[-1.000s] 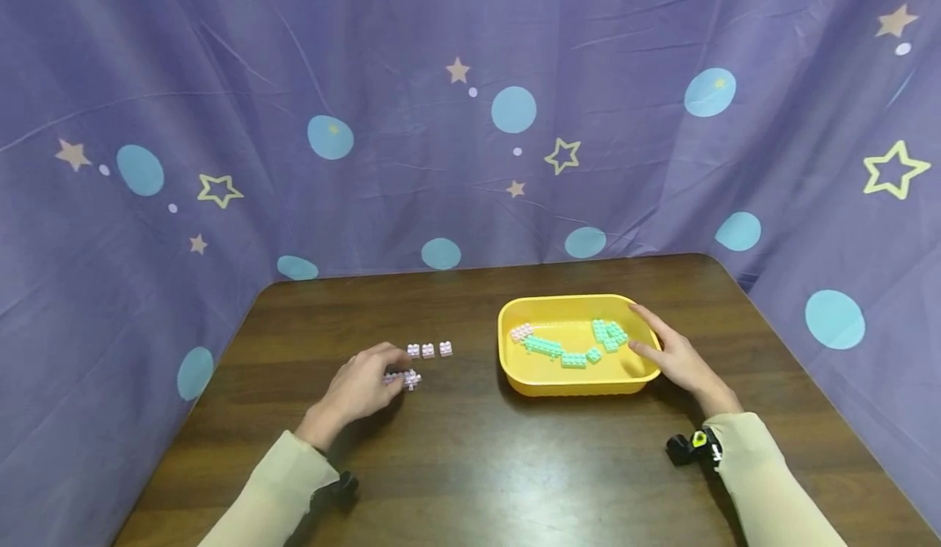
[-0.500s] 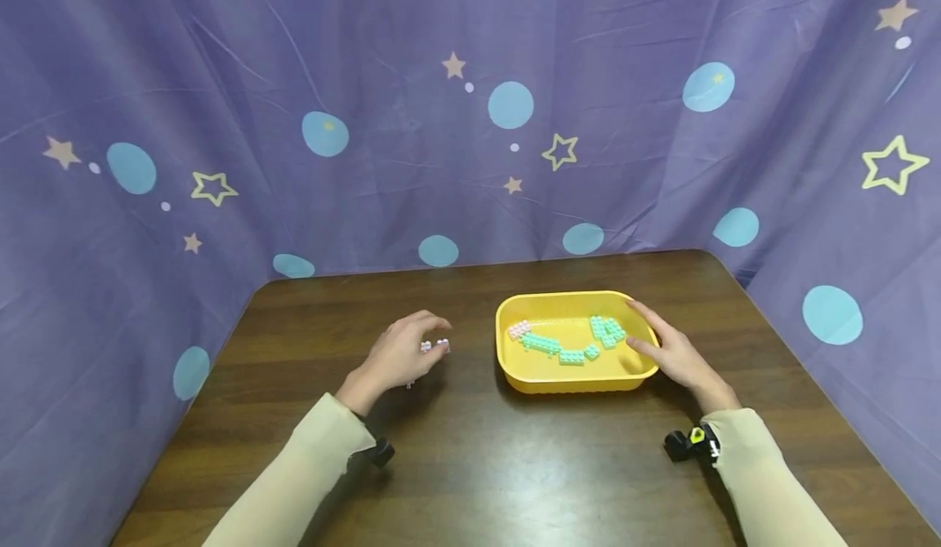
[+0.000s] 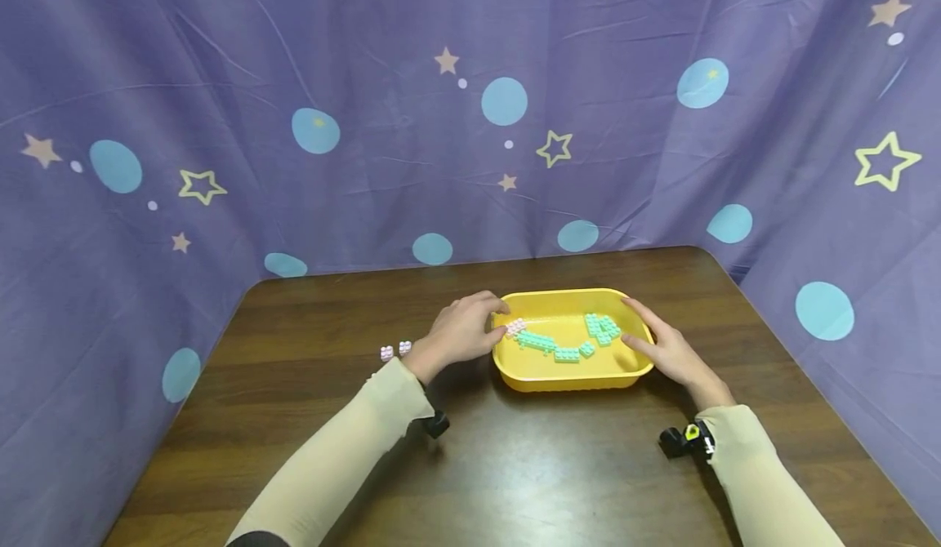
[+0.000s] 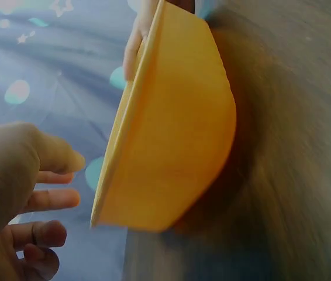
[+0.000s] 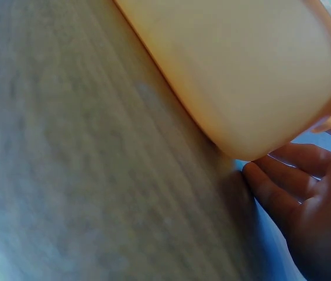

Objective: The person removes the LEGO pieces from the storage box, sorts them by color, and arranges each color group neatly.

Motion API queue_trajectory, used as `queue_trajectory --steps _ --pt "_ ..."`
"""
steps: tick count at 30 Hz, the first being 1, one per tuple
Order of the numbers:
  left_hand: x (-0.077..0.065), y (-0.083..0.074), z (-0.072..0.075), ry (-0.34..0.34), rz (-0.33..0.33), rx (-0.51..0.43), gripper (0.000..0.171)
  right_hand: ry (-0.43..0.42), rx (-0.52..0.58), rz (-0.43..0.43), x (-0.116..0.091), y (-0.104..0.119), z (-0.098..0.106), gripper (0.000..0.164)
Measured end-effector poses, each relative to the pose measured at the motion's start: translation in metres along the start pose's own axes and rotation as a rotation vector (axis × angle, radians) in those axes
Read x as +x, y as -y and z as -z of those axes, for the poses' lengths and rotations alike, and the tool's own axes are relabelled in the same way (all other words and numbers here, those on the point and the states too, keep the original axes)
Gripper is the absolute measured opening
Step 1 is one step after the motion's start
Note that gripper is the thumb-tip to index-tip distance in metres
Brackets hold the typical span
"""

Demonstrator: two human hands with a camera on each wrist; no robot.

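My left hand is over the left end of a yellow plastic tub. Its thumb and fingers are apart, with nothing visible between them; the left wrist view shows the fingers beside the rim. At the other end, my right hand holds the tub, thumb over the rim and fingers against the outside. Inside the tub lie a pink toy brick, a long green brick and several other green bricks.
Pale pink bricks lie on the brown wooden table left of the tub. My left forearm and sleeve partly cover that spot. A purple patterned curtain hangs around the table's far edge and sides.
My left hand has moved right, from the pink bricks on the table to the tub's left rim. My right hand has stayed at the tub. The head view has shifted slightly.
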State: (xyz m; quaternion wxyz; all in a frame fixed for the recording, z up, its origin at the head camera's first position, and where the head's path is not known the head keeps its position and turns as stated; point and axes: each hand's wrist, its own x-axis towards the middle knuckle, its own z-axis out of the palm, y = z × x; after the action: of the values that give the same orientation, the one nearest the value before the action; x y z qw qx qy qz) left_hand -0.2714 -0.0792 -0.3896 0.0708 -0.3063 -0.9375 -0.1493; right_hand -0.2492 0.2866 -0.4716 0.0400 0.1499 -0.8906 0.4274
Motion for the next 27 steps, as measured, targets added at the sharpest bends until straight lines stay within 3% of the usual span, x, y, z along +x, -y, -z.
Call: queue_trajectory --steps 9,17,27 --pt "0.029 -0.017 -0.016 0.111 0.084 0.079 0.032 0.005 0.015 -0.001 -0.002 0.003 -0.003 0.067" --pt "0.036 -0.011 -0.022 0.153 0.125 0.155 0.030 0.008 0.020 0.003 0.000 0.005 -0.002 0.068" --pt "0.041 -0.010 -0.025 0.218 0.133 0.133 0.028 0.005 0.007 -0.014 -0.001 0.005 0.002 0.068"
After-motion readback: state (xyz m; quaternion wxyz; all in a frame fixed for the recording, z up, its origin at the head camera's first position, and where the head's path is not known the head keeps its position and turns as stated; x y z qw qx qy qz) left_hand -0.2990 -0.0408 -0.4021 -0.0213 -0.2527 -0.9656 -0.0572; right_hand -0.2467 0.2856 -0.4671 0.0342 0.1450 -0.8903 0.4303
